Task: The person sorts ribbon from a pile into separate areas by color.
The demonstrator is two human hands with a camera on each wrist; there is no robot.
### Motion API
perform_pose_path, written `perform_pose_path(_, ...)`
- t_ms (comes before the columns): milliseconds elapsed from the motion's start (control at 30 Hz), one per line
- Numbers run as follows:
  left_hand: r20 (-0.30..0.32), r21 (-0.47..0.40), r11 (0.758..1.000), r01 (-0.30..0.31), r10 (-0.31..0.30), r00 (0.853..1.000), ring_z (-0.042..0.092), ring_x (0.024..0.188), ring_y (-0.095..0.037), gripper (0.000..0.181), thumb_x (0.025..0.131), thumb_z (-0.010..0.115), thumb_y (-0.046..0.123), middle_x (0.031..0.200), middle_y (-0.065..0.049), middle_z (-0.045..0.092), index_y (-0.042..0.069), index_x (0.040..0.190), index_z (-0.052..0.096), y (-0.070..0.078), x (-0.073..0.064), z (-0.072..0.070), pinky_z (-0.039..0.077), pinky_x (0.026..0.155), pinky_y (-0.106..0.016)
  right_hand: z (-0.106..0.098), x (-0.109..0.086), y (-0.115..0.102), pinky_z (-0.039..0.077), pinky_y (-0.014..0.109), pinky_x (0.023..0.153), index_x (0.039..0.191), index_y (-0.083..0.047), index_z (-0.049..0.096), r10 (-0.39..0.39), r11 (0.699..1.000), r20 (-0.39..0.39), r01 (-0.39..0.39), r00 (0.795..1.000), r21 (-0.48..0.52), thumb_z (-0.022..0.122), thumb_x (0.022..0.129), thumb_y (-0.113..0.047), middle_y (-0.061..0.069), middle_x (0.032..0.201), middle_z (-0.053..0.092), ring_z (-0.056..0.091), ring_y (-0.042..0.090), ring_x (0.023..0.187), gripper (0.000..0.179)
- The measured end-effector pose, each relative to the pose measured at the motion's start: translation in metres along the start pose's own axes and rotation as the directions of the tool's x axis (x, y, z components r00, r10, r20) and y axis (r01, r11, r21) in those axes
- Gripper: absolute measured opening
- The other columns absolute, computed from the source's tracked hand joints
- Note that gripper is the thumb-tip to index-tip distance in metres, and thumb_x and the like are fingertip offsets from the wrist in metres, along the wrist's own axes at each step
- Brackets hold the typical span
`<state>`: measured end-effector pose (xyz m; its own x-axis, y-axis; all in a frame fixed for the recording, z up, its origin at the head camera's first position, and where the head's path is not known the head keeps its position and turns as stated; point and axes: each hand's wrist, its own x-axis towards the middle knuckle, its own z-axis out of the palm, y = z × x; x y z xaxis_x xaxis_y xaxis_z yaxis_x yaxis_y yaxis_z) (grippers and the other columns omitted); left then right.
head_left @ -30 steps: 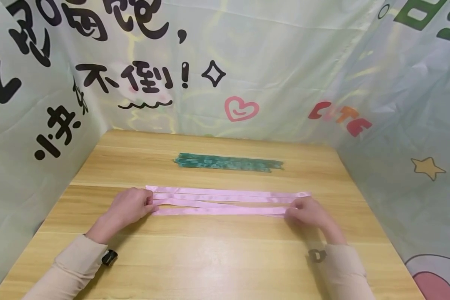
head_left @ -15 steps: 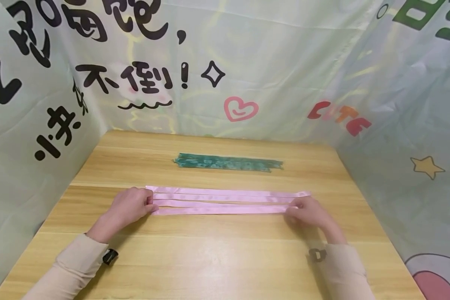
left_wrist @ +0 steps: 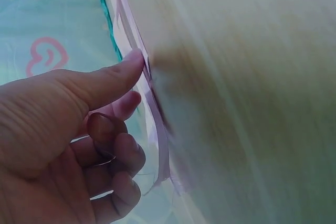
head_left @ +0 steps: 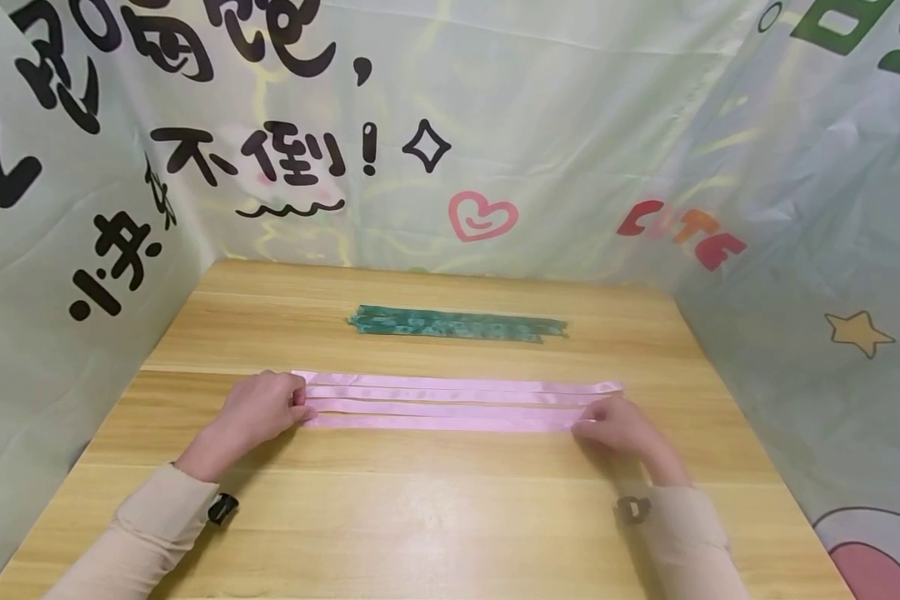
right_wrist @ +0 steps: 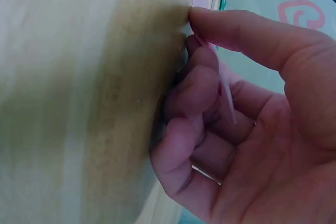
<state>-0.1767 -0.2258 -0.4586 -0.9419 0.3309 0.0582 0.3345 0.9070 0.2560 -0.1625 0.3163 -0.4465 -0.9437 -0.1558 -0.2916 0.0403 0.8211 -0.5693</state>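
Several pink ribbons [head_left: 450, 386] lie side by side across the table in the head view, almost straight and parallel. My left hand [head_left: 266, 407] is at their left ends, the thumb on the nearest pink ribbon [head_left: 435, 422]. In the left wrist view that thumb [left_wrist: 118, 80] meets the ribbon's edge, the other fingers curled and a ribbon end hanging past them. At the right end my right hand [head_left: 618, 425] pinches the nearest ribbon between thumb and forefinger. Its loose tail [right_wrist: 224, 85] shows among the curled fingers in the right wrist view.
Farther back on the wooden table [head_left: 435, 517] lies a flat bundle of dark green ribbon strips [head_left: 457, 324] with uneven ends. Printed cloth walls [head_left: 555, 108] enclose the table at the back and both sides.
The two nearest ribbons have gone from crossing at a slant to lying straight and parallel. The nearest one rose slightly, then came down again. Both hands have stayed almost in place.
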Motion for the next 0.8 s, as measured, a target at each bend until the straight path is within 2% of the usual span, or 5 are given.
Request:
perform_pose_path(200,-0.017,0.001,0.999,0.032,-0.032,0.999,0.047,0.06,-0.016,0.035,0.09,0.084,0.03,0.062,0.003,0.053,0.017,0.07,0.058,-0.003,0.001,0.001,0.035,0.054,-0.032,-0.002,0.004,0.002,0.044,0.032,0.057,0.088,-0.003,0.07,-0.007,1.0,-0.037,0.008,0.999,0.012,0.077,0.094,-0.023,0.0,0.067,0.055,0.051,0.017,0.062,0.023)
perform_pose_path(367,-0.001,0.007,0.999,0.044,-0.044,0.999,0.047,0.061,-0.017,0.038,0.09,0.084,0.031,0.062,0.002,0.05,0.018,0.069,0.055,-0.004,0.0,0.0,0.033,0.055,-0.032,-0.002,0.005,0.004,0.047,0.033,0.06,0.093,0.0,0.073,-0.024,1.0,-0.045,0.025,0.999,0.012,0.078,0.092,-0.02,0.003,0.072,0.061,0.055,0.018,0.065,0.021)
perform_pose_path(567,-0.012,0.011,0.999,0.033,-0.033,0.999,0.046,0.06,-0.016,0.037,0.09,0.084,0.03,0.061,0.002,0.048,0.017,0.07,0.056,-0.004,-0.001,0.0,0.032,0.055,-0.031,-0.008,0.001,0.003,0.055,0.043,0.077,0.111,0.001,0.073,0.06,0.997,-0.08,-0.063,0.995,-0.041,0.081,0.09,-0.028,0.017,0.101,0.071,0.064,0.028,0.088,0.037)
perform_pose_path(667,-0.024,0.0,1.0,0.026,-0.026,0.999,0.045,0.058,-0.015,0.034,0.093,0.081,0.031,0.06,0.004,0.048,0.017,0.072,0.059,-0.003,0.0,-0.002,0.031,0.053,-0.03,-0.014,-0.003,0.001,0.055,0.052,0.086,0.118,0.001,0.068,0.12,0.991,-0.106,-0.125,0.987,-0.041,0.079,0.092,-0.033,0.024,0.115,0.07,0.065,0.036,0.1,0.044)
perform_pose_path(800,-0.074,-0.021,0.999,0.029,-0.031,0.997,0.047,0.055,-0.015,0.03,0.1,0.072,0.034,0.06,0.002,0.053,0.013,0.08,0.066,-0.003,0.007,-0.011,0.034,0.049,-0.03,-0.023,-0.002,-0.003,0.055,0.06,0.09,0.132,0.006,0.058,0.14,0.99,-0.152,-0.142,0.978,-0.003,0.071,0.098,-0.035,0.033,0.126,0.064,0.065,0.045,0.109,0.054)
